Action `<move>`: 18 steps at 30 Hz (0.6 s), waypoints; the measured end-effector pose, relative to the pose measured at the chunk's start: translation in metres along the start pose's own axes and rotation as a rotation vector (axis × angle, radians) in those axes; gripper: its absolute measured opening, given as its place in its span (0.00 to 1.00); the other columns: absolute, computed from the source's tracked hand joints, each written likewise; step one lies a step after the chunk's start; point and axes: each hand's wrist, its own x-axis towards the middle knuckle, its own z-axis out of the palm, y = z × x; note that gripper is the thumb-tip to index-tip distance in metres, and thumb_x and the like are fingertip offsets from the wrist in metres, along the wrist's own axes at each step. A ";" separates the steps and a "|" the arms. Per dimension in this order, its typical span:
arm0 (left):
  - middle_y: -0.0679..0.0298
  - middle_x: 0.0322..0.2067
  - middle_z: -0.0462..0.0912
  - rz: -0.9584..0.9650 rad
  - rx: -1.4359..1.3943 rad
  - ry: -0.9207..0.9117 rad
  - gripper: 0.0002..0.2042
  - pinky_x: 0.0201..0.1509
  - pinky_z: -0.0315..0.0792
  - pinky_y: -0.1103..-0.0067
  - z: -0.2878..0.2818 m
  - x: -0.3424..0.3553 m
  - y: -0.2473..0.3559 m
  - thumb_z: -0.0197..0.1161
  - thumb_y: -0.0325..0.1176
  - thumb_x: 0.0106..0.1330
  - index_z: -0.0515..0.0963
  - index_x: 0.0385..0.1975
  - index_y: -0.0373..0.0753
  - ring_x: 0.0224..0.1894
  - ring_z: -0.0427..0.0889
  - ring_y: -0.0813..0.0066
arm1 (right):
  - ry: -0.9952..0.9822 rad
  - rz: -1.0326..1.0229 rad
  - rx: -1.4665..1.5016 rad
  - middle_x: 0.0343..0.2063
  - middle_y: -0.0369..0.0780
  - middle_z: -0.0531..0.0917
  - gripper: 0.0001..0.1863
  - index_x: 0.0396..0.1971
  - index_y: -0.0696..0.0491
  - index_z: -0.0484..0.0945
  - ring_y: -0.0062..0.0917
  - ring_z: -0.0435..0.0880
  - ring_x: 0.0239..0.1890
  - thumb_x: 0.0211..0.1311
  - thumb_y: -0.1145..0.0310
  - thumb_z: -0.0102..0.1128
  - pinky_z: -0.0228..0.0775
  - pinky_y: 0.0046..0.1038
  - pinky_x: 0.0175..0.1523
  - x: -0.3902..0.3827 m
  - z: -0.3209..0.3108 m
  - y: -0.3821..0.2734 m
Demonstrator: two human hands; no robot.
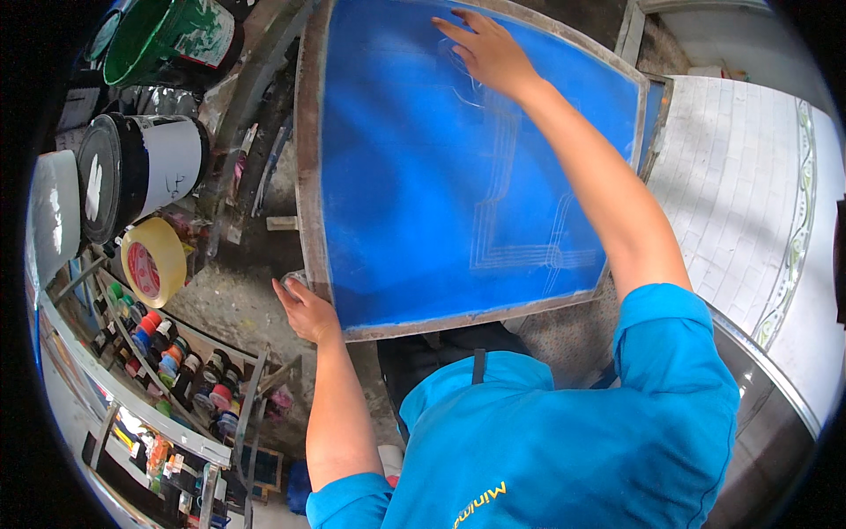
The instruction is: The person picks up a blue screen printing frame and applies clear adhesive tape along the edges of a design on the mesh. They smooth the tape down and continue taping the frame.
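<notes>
A large screen-printing frame (310,176) with a brownish border fills the middle. Its bright blue mesh (397,194) carries thin pale line drawings, some bent at right angles. Over the upper part of the mesh is my right hand (493,57), fingers spread and holding nothing; whether they touch the surface I cannot tell. My left hand (308,310) is beside the frame's lower left corner, its fingers closed around a small whitish crumpled wad (295,279). The wad is mostly covered by the fingers, so its kind is unclear.
On the left stand a green bucket (145,40), a black-and-white paint bucket (145,172) and a roll of clear tape (154,263). Below them, a rack (132,392) holds several small coloured bottles. A white tiled surface (727,185) lies to the right.
</notes>
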 end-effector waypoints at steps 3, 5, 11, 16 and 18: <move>0.52 0.58 0.81 0.035 -0.003 -0.014 0.34 0.56 0.72 0.52 0.006 -0.002 0.008 0.34 0.67 0.74 0.63 0.73 0.57 0.55 0.80 0.41 | -0.174 -0.107 -0.248 0.57 0.50 0.79 0.25 0.62 0.52 0.71 0.42 0.80 0.58 0.67 0.63 0.59 0.71 0.45 0.63 -0.005 0.028 0.048; 0.52 0.58 0.81 0.026 0.003 -0.020 0.34 0.57 0.71 0.52 0.005 -0.001 0.008 0.34 0.67 0.74 0.63 0.73 0.57 0.56 0.80 0.42 | -0.239 -0.113 -0.242 0.56 0.49 0.79 0.24 0.61 0.52 0.72 0.41 0.79 0.58 0.66 0.63 0.58 0.70 0.44 0.63 -0.009 0.035 0.051; 0.53 0.59 0.81 -0.012 0.007 -0.009 0.34 0.59 0.70 0.52 -0.001 0.001 0.003 0.34 0.67 0.73 0.63 0.73 0.58 0.57 0.79 0.42 | -0.088 -0.043 -0.074 0.45 0.38 0.81 0.13 0.40 0.51 0.80 0.35 0.79 0.51 0.53 0.77 0.61 0.71 0.38 0.56 -0.015 -0.003 0.005; 0.54 0.60 0.80 0.009 -0.002 -0.020 0.34 0.59 0.71 0.52 0.003 -0.001 0.006 0.35 0.67 0.73 0.64 0.73 0.59 0.58 0.79 0.43 | 0.052 -0.011 -0.050 0.39 0.40 0.81 0.08 0.33 0.54 0.78 0.38 0.78 0.46 0.51 0.78 0.59 0.71 0.39 0.53 -0.047 -0.008 0.007; 0.54 0.60 0.80 0.001 -0.005 -0.016 0.33 0.59 0.71 0.52 0.004 0.002 0.000 0.35 0.67 0.74 0.64 0.73 0.59 0.58 0.79 0.43 | 0.062 0.015 -0.002 0.37 0.42 0.81 0.06 0.33 0.55 0.79 0.40 0.80 0.44 0.54 0.78 0.59 0.73 0.39 0.51 -0.062 -0.020 0.002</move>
